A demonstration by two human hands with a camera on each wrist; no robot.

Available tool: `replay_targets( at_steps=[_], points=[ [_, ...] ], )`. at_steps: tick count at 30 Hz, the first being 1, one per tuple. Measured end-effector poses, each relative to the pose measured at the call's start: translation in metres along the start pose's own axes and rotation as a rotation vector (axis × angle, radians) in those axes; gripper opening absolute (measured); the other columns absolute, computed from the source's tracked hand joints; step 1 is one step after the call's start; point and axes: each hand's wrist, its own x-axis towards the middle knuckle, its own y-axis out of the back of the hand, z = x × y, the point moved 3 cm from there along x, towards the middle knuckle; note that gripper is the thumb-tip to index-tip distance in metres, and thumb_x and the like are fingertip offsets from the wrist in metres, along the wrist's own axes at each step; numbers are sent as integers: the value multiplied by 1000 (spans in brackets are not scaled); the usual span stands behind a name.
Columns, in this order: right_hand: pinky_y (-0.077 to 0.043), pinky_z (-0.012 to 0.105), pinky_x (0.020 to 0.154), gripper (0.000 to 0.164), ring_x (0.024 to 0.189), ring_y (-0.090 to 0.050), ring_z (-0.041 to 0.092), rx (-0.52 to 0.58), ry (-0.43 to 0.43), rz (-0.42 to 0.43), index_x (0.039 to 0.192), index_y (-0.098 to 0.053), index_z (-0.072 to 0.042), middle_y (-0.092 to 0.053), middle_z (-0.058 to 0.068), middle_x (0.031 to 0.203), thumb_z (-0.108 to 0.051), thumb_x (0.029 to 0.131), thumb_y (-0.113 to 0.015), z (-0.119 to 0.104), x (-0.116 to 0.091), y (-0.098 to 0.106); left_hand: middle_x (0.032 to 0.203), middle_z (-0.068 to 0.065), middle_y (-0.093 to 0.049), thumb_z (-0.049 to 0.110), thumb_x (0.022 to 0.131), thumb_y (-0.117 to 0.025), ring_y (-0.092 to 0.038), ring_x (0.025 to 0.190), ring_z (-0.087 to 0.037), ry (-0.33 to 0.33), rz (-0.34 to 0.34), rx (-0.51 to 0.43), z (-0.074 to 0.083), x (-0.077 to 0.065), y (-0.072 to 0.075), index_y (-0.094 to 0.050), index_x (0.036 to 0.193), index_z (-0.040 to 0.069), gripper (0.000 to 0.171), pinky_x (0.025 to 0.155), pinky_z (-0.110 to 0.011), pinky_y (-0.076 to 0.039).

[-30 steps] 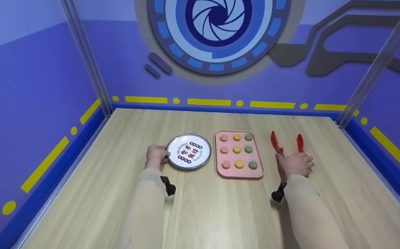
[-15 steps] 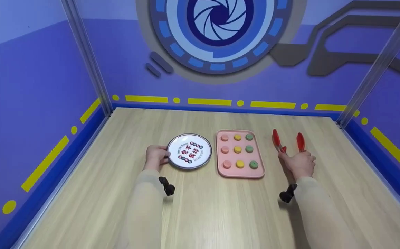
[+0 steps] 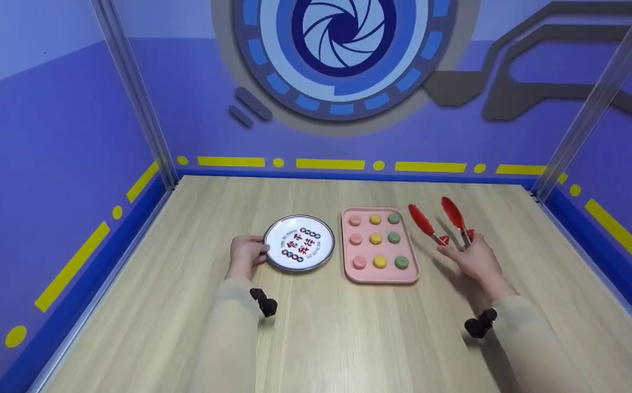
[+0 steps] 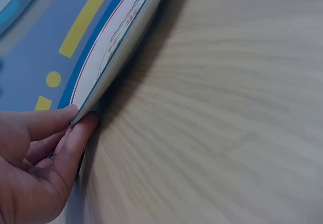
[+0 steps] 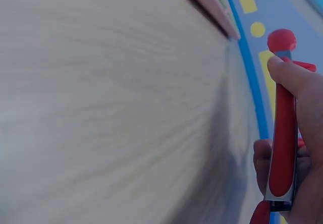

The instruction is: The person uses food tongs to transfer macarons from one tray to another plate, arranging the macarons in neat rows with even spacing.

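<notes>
My left hand [image 3: 246,255] pinches the left rim of a round white plate [image 3: 324,248] with a dark edge and red lettering. In the left wrist view the thumb lies on top of the plate [image 4: 113,47] and fingers are underneath. A pair of tongs [image 3: 422,219] with red tips is in my right hand [image 3: 480,259], its two arms spread apart and tips pointing toward the back. Up close in the right wrist view, my thumb and fingers grip the red handle of the tongs [image 5: 284,143]. The tips are right of the pink tray, apart from the macarons.
Between plate and tongs lies a pink tray [image 3: 368,277] holding rows of small macarons: pink [image 3: 356,239], yellow [image 3: 375,238] and green [image 3: 394,237]. Blue-purple panels [image 3: 201,103] enclose the wooden table [image 3: 316,338] at the back and sides.
My right hand has lifted the tongs and angled them to the left, toward the tray, while the wrist moved right. The left hand stays at the plate's rim.
</notes>
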Motion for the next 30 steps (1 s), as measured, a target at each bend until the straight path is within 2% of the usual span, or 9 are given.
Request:
replay_targets(
  at_steps=[2, 4, 10, 18, 26, 30],
  points=[
    [-44, 31, 65, 106, 86, -52, 26, 17, 33, -19, 145, -32, 5, -51, 15, 102, -70, 82, -73, -6, -5, 1, 132, -26, -67, -9, 91, -68, -64, 69, -8, -10, 0, 0, 0, -2, -1, -65, 131, -7, 40, 63, -18, -59],
    [-42, 28, 64, 101, 84, -51, 24, 20, 67, -33, 141, -37, 2, -53, 12, 100, -69, 81, -75, -14, -11, 2, 132, -26, -67, -8, 91, -67, -65, 73, -9, -26, 0, -2, 0, -3, -2, -65, 131, -7, 40, 64, -18, -59],
    [-39, 29, 63, 96, 84, -52, 24, -56, 144, -83, 139, -45, -1, -57, 12, 98, -69, 80, -76, -37, -23, -1, 133, -28, -65, -7, 93, -65, -67, 80, -12, -54, -12, -16, -1, -8, -3, -63, 133, -8, 40, 69, -19, -61],
    [-44, 29, 64, 72, 84, -55, 24, -129, 201, -129, 129, -56, -3, -61, 11, 94, -54, 84, -80, -64, -25, -9, 128, -27, -69, -6, 94, -65, -70, 87, -14, -80, -36, -49, -3, -10, -1, -62, 133, -10, 39, 75, -23, -63],
    [-49, 30, 70, 73, 90, -58, 25, -162, 223, -186, 137, -53, 1, -63, 13, 101, -47, 88, -79, -83, -21, -19, 135, -31, -63, -9, 95, -62, -69, 87, -15, -90, -46, -75, -7, -7, -1, -60, 136, -10, 41, 75, -22, -63],
    [-54, 38, 78, 77, 95, -58, 28, -199, 247, -190, 141, -51, 4, -65, 18, 111, -46, 89, -77, -88, -19, -25, 136, -29, -62, -6, 96, -62, -68, 93, -16, -76, -40, -67, -12, -9, 2, -60, 138, -7, 42, 75, -20, -62]
  ],
)
